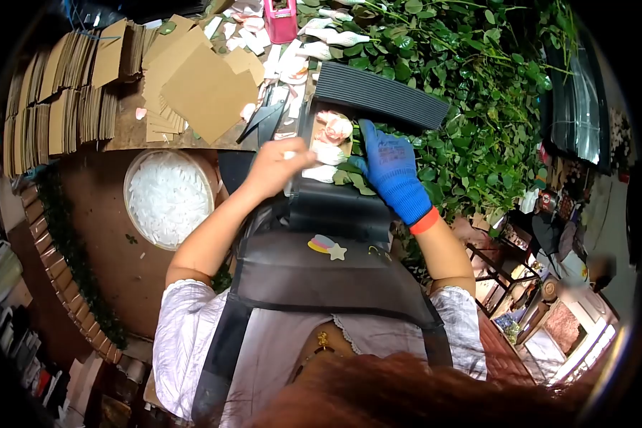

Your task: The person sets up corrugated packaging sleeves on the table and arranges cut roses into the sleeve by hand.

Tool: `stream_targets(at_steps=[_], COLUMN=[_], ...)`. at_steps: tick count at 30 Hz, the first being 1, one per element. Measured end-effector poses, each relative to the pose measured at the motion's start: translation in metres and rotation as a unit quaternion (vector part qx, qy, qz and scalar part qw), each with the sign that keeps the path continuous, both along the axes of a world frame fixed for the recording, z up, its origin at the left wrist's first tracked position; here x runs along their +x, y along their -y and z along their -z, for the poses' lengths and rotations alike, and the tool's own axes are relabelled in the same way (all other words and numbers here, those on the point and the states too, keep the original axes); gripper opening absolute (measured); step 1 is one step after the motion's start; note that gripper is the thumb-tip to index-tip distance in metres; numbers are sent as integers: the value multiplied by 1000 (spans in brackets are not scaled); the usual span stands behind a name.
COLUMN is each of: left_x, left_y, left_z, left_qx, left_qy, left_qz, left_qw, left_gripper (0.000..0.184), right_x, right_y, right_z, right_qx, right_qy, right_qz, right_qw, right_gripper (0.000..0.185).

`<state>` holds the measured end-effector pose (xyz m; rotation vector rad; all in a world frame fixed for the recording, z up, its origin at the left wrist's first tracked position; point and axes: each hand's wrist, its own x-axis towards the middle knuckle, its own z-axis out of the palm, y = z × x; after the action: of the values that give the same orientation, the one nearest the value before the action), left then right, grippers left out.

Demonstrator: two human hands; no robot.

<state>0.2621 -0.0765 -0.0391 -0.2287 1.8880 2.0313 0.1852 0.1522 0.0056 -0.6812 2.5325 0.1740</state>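
Note:
My left hand (pixel 282 167) is bare, its fingers pinched together just left of several roses. A small pale bit shows at its fingertips, too small to name. My right hand (pixel 389 157) wears a blue knitted glove with an orange cuff and closes around the rose stems, which it mostly hides. A pale pink rose (pixel 334 128) lies on a piece of cardboard between my hands. Below it are rose heads in white net sleeves (pixel 319 173), with green leaves (pixel 355 180) by my gloved thumb. A black ribbed board (pixel 381 95) slants just beyond.
Cardboard sheets (pixel 210 93) and stacked cardboard pieces (pixel 64 71) cover the table's left. Black scissors (pixel 264 116) lie near my left hand. A round tub of white net sleeves (pixel 169 200) stands lower left. A pink holder (pixel 280 21) is at the back; leafy rose stems (pixel 471 107) pile up right.

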Motion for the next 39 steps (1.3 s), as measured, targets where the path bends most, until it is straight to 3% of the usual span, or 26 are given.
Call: stream_targets(at_steps=[3,5,6,7,9,10,11,13,14,17,23,28,29,30,32,33,34,35,38,39], left_x=[7,13,21,28,26,14,10,-8,-18,-22,12,46,60,67,109,128,130,130,135,118], left_y=[37,53,56,58,59,44,34,28,26,22,8,27,45,60,156,189,187,185,185,177], left_z=[-4,-18,-7,4,3,-21,-18,-17,-22,-19,7,12,19,-5,12,16,-2,-18,3,25], left_qx=[71,99,21,-58,-199,-189,-222,-225,-213,-231,-20,77,130,51,-160,-289,-481,-643,-754,-635], left_qy=[38,39,-21,-84,-28,16,-87,-65,14,-41,27,100,97,97,71,102,209,305,92,48], left_qz=[-132,-186,-137,-98,42,54,71,229,304,306,98,-72,-181,-311,-170,-107,-43,24,90,46], left_qw=[988,977,990,990,979,980,969,945,928,923,995,989,970,944,970,946,850,702,644,770], left_gripper=[26,24,19,14,18,25,30,33,29,31,23,17,15,13,18,21,23,26,39,49], right_x=[2,0,-1,2,1,2,3,6,7,5,3,3,2,2,4,4,5,6,0,-1], right_y=[-8,-21,-25,-29,-23,-22,-19,-13,-10,-7,12,11,11,11,12,15,19,22,35,38], right_z=[4,-23,-38,-46,-64,-62,-57,-46,-37,-23,-10,-11,-12,-13,-13,-13,-13,-15,-33,-34], right_qx=[-47,-117,-156,-248,-278,-262,-245,-186,-145,-75,19,6,7,7,30,53,74,76,99,109], right_qy=[-30,-9,6,-63,-91,-29,32,99,108,128,137,122,121,120,121,122,123,126,149,149], right_qz=[-7,29,40,32,-19,-51,-81,-121,-135,-128,-170,-203,-207,-209,-213,-217,-221,-222,-224,-227], right_qw=[998,993,987,966,956,963,966,970,974,981,976,972,971,970,969,967,965,964,958,956], right_gripper=[82,78,76,57,43,39,35,29,27,23,17,14,13,13,13,13,13,13,15,15])
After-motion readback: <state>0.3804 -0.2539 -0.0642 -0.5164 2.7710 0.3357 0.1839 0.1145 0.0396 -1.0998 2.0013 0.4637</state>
